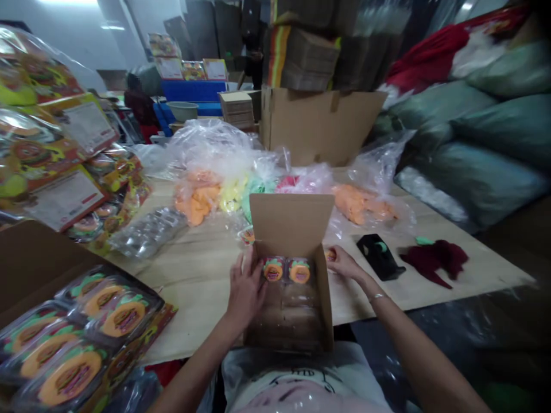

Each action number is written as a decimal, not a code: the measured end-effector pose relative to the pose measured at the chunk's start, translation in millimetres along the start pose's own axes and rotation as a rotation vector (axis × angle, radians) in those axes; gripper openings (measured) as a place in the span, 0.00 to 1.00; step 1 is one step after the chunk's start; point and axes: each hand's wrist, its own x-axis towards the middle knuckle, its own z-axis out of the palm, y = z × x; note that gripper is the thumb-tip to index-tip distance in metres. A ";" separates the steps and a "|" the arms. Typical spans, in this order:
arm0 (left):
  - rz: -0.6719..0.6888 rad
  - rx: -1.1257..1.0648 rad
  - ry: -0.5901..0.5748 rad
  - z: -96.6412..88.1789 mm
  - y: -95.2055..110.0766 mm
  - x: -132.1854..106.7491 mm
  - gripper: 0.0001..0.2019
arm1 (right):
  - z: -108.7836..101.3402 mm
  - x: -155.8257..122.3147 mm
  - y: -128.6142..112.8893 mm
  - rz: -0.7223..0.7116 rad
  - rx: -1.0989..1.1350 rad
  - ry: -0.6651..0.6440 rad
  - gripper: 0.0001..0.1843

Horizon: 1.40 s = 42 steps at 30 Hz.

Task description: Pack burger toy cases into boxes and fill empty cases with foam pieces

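In front of me stands an open cardboard box [289, 221] with its lid flap raised. Two clear packs with orange burger-printed tops [273, 271] sit at its far end, and clear plastic packs [301, 318] fill the nearer part. My left hand [246, 289] lies over the box's left wall, fingers apart and stretched forward. Just beyond its fingertips is a small burger-printed piece [247, 236]. Beside the right wall, my right hand [344, 265] is closed on a small burger-printed piece [330, 255], mostly hidden by the fingers.
A larger box [107, 358] of burger-topped packs stands at left, below stacked printed packages [64, 183]. Clear trays [148, 232] and bags of coloured pieces [198, 201] lie across the table. A black tape dispenser [379, 257] and dark red cloth [437, 261] are at right.
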 end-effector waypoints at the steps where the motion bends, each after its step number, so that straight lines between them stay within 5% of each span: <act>1: 0.021 -0.056 0.025 3.4 -1.1 -1.1 0.20 | -3.4 -6.7 4.4 0.019 0.056 0.026 0.30; 4: -0.009 -0.283 0.138 16.9 3.1 -2.0 0.24 | -27.0 -31.4 -0.5 0.049 0.201 0.147 0.36; 8: -0.250 -0.664 0.248 31.9 14.0 -1.5 0.27 | -49.7 -69.7 -65.5 -0.206 0.423 0.231 0.36; 11: -0.353 -0.821 0.210 38.1 18.4 1.8 0.25 | -18.0 -86.2 -128.7 -0.437 0.188 0.132 0.37; 14: -0.397 -0.879 0.231 41.3 16.8 5.8 0.25 | 37.8 -89.7 -159.5 -0.510 -0.075 -0.071 0.29; 17: -0.408 -0.895 0.218 41.4 13.7 6.1 0.25 | 69.5 -87.2 -154.2 -0.524 -0.100 -0.119 0.31; 24: -0.389 -0.871 0.196 34.6 2.9 6.7 0.23 | 60.3 -76.0 -128.8 -0.661 -0.027 -0.374 0.27; 31: -0.930 -0.553 0.279 56.6 -66.7 93.2 0.24 | 69.9 -82.3 -127.1 -0.655 -0.080 -0.299 0.31; 35: -1.042 -0.457 0.284 77.3 -70.0 127.6 0.19 | 65.5 -84.9 -130.0 -0.649 -0.096 -0.279 0.33; 39: -0.997 -0.544 0.340 85.0 -64.2 126.6 0.17 | 65.9 -84.6 -129.2 -0.624 -0.088 -0.264 0.34; 42: -0.949 -0.642 0.464 68.9 -70.4 107.4 0.17 | 63.9 -81.7 -124.4 -0.632 0.012 -0.256 0.36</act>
